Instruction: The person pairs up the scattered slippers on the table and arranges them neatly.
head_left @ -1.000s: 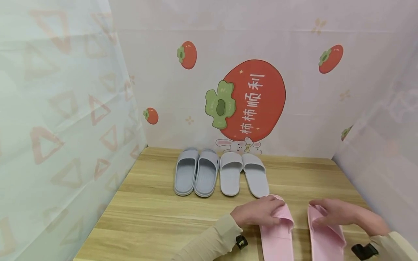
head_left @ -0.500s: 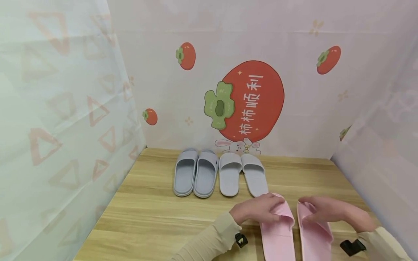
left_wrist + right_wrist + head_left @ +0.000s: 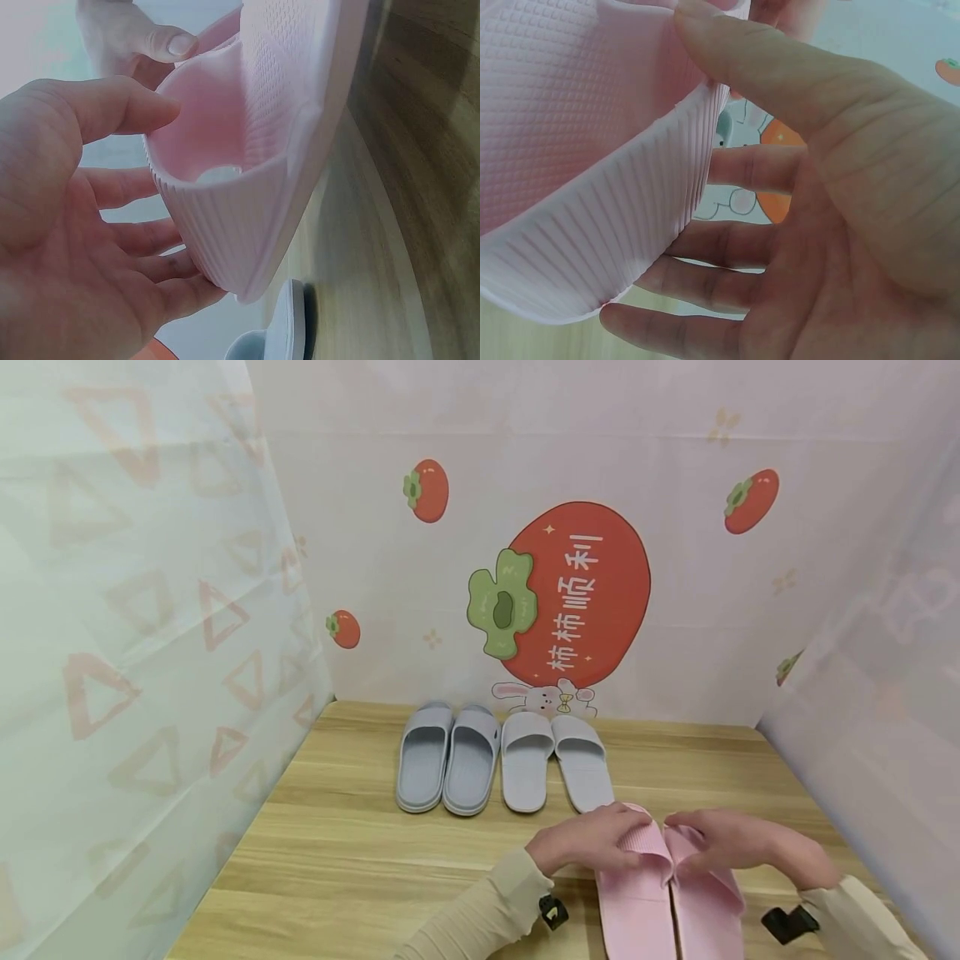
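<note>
Two pink slippers lie side by side at the front right of the head view, toes pointing to the back wall. My left hand grips the ribbed strap of the left pink slipper, thumb inside the opening and fingers along the outside. The right pink slipper is held the same way by my right hand. Their inner edges meet near the straps, with a narrow dark line between the soles. In the left wrist view, the strap sits between thumb and fingers. The right wrist view shows the other ribbed strap pinched likewise.
A blue-grey slipper pair stands along the back of the wooden table. Right of it is a light grey pair, its right slipper slanted close to the pink toes. Fabric walls with persimmon prints enclose the back and sides.
My right hand has brought its pink slipper leftward, closing the gap to the left pink slipper. My left hand has stayed nearly still on its slipper.
</note>
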The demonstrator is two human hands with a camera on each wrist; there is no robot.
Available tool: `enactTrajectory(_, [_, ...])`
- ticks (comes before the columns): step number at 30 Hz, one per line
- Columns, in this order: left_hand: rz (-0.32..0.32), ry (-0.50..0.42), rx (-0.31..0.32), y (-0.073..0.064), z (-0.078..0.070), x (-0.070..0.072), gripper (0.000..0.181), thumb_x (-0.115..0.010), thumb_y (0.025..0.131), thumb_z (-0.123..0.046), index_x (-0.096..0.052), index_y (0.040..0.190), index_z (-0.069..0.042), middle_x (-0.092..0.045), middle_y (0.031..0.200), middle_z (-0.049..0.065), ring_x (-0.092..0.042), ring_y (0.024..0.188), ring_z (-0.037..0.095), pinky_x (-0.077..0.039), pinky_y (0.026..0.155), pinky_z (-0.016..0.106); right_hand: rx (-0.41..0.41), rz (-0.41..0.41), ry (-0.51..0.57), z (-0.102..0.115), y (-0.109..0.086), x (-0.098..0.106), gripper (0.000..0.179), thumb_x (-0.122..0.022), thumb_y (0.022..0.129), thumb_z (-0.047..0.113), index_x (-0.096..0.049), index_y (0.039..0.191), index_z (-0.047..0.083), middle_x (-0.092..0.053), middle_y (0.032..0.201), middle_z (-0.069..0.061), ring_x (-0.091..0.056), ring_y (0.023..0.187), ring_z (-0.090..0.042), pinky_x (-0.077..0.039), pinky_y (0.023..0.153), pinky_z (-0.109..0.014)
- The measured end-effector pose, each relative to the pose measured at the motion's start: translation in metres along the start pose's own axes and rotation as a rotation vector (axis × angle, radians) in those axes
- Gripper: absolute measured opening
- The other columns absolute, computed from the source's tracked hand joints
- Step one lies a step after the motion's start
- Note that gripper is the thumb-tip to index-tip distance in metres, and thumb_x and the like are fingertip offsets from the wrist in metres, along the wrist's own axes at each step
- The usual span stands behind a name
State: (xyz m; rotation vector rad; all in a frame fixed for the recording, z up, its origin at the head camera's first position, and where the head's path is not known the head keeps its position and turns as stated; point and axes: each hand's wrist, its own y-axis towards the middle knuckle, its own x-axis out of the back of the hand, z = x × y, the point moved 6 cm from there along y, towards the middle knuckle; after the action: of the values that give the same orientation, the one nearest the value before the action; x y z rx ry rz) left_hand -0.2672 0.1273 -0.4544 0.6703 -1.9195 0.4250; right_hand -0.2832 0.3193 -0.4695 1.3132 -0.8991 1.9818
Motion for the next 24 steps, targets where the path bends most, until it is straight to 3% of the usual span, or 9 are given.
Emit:
enactTrajectory(7, [-0.008, 0.012, -0.011, 0.001, 0.002, -0.001, 0.062, -0.062, 0.091, -0.041, -0.042, 0.147, -0.024, -0.047, 0.147, -0.008, -0.044, 0.134, 0.005, -0.036, 0.108, 0.018, -0.003, 0.026, 0.045, 0.012, 0.001, 0.005, 0.078, -0.071, 0.078, 0.062, -0.057, 0.132, 0.008, -0.066, 0.123, -0.008, -0.061, 0.111, -0.028, -0.052, 0.087, -0.045])
enactTrajectory(10, [-0.015, 0.014, -0.014, 0.001, 0.002, 0.0, 0.061, -0.061, 0.091, -0.04, -0.043, 0.147, -0.023, -0.047, 0.147, -0.007, -0.044, 0.134, 0.005, -0.036, 0.108, 0.018, 0.013, 0.03, 0.069, 0.02, 0.0, 0.011, 0.075, -0.072, 0.079, 0.058, -0.057, 0.132, 0.006, -0.066, 0.114, -0.003, -0.061, 0.1, -0.017, -0.051, 0.081, -0.038])
enactTrajectory(14, [-0.023, -0.009, -0.002, -0.001, 0.002, 0.004, 0.062, -0.062, 0.091, -0.039, -0.043, 0.147, -0.023, -0.047, 0.147, -0.005, -0.044, 0.134, 0.006, -0.037, 0.108, 0.019, 0.027, 0.023, 0.087, 0.032, -0.001, 0.02, 0.074, -0.074, 0.08, 0.053, -0.056, 0.132, 0.003, -0.062, 0.098, 0.005, -0.049, 0.081, -0.004, -0.044, 0.071, -0.027])
enactTrajectory(19, [-0.045, -0.017, -0.005, -0.002, 0.003, 0.01, 0.062, -0.063, 0.091, -0.038, -0.044, 0.147, -0.021, -0.048, 0.147, -0.005, -0.044, 0.135, 0.006, -0.036, 0.109, 0.019, 0.076, -0.05, 0.053, 0.046, -0.002, 0.031, 0.075, -0.075, 0.08, 0.05, -0.057, 0.128, -0.004, -0.067, 0.109, -0.003, -0.055, 0.089, -0.004, -0.049, 0.075, -0.029])
enactTrajectory(24, [-0.057, -0.031, -0.013, -0.002, 0.006, 0.012, 0.06, -0.062, 0.092, -0.04, -0.046, 0.146, -0.019, -0.049, 0.146, -0.004, -0.043, 0.135, 0.006, -0.036, 0.109, 0.019, 0.068, -0.056, 0.076, 0.048, 0.001, 0.032, 0.074, -0.075, 0.081, 0.048, -0.056, 0.129, -0.005, -0.061, 0.092, 0.004, -0.047, 0.076, -0.001, -0.042, 0.067, -0.024])
